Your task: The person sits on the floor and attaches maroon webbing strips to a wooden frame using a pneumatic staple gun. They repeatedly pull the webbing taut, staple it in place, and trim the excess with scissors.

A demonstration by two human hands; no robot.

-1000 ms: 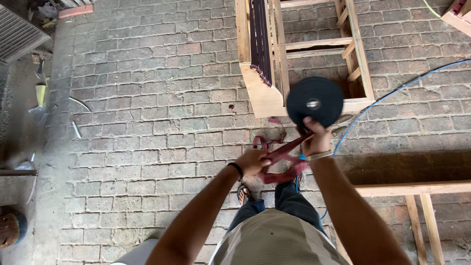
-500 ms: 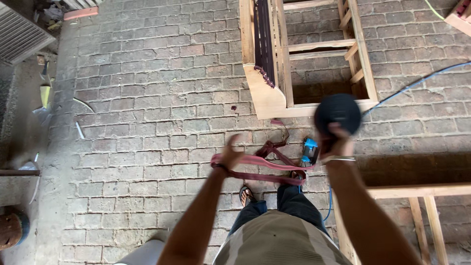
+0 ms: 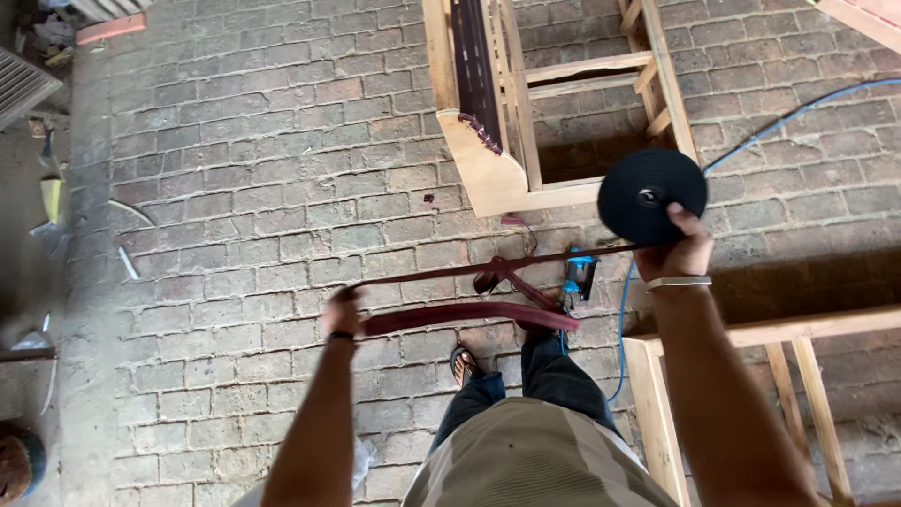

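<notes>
Right hand [image 3: 678, 249] raised, fingers wrapped on lower rim of black webbing roll [image 3: 651, 195], roll face-on to camera, in front of near corner of wooden furniture frame [image 3: 488, 178]. Left hand [image 3: 343, 310] out low to the left, closed on free end of dark red strap [image 3: 469, 314]; blurred, exact grip hard to tell. Strap stretched taut between both hands, long axis near horizontal, rising slightly left to right, roll end higher. Second run of strap looping back below, sagging toward the feet, above brick floor [image 3: 263, 188]. Strap spanning across the body, hands well apart, roll on right side, loose end on left. Blue tool [image 3: 579, 275] on floor just below strap, near right hand, blue hose [image 3: 798, 113] trailing off toward top right edge. Another wooden frame [image 3: 751, 338] under right forearm.
</notes>
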